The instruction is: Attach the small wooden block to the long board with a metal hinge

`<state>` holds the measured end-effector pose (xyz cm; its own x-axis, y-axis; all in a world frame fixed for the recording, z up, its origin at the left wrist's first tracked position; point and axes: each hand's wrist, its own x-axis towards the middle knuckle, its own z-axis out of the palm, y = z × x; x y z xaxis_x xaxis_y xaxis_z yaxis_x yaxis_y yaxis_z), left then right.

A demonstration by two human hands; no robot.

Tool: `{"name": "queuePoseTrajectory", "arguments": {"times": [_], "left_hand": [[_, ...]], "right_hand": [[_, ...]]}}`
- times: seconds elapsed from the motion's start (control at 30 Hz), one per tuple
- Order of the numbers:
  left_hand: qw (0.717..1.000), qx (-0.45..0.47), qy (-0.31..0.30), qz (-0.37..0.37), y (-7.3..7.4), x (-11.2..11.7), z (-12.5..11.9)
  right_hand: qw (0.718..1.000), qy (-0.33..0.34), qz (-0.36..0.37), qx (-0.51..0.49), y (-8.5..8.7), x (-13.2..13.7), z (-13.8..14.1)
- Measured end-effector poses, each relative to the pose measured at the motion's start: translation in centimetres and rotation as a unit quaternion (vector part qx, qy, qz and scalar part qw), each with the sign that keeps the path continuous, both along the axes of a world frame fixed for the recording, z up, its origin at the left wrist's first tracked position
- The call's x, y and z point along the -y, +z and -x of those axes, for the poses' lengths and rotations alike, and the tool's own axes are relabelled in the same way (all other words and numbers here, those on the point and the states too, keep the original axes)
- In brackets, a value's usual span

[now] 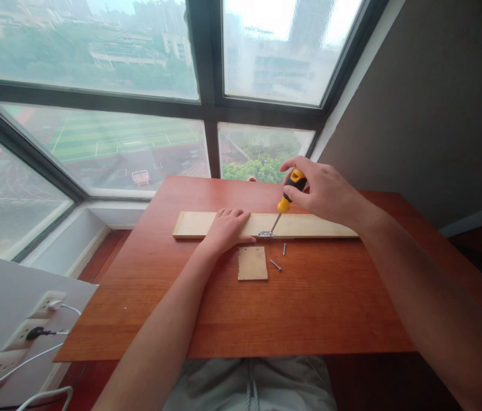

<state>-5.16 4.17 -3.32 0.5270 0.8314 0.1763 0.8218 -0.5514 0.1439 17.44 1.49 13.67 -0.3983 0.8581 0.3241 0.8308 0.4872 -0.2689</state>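
Observation:
A long pale wooden board (193, 224) lies across the table. My left hand (230, 227) rests flat on it, fingers stretched out, with the thumb beside a small metal hinge (265, 233) at the board's near edge. My right hand (318, 188) is closed around the yellow and black handle of a screwdriver (284, 204). The screwdriver leans to the right, and its tip meets the right part of the hinge. Whether a screw sits under the tip is too small to tell. Nearer to me lies a small square wooden piece (252, 264) with two holes along its far edge.
Two loose screws, an upright-lying screw (284, 249) and a slanted screw (275, 265), lie right of the square piece. The reddish-brown table (309, 308) ends at my lap. Large windows (125, 142) stand behind it. Wall sockets with plugged cables (37, 332) are at lower left.

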Motion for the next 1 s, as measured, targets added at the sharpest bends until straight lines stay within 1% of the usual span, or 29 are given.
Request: {"name": "queuePoseTrajectory", "arguments": {"times": [0.13, 0.43, 0.63, 1.0], "left_hand": [[1.0, 0.005, -0.001, 0.015, 0.45, 0.18, 0.03], [0.999, 0.01, -0.007, 0.038, 0.95, 0.67, -0.21], [0.999, 0.01, 0.005, 0.034, 0.82, 0.86, -0.56], [0.999, 0.02, 0.009, 0.025, 0.47, 0.93, -0.4]], "right_hand": [[0.999, -0.03, -0.028, 0.018, -0.03, 0.06, 0.1], [0.999, -0.029, -0.022, 0.026, 0.19, 0.31, 0.01], [0.998, -0.023, -0.034, 0.04, -0.14, 0.29, -0.05], [0.999, -0.024, -0.033, 0.029, -0.29, 0.31, -0.18]]}}
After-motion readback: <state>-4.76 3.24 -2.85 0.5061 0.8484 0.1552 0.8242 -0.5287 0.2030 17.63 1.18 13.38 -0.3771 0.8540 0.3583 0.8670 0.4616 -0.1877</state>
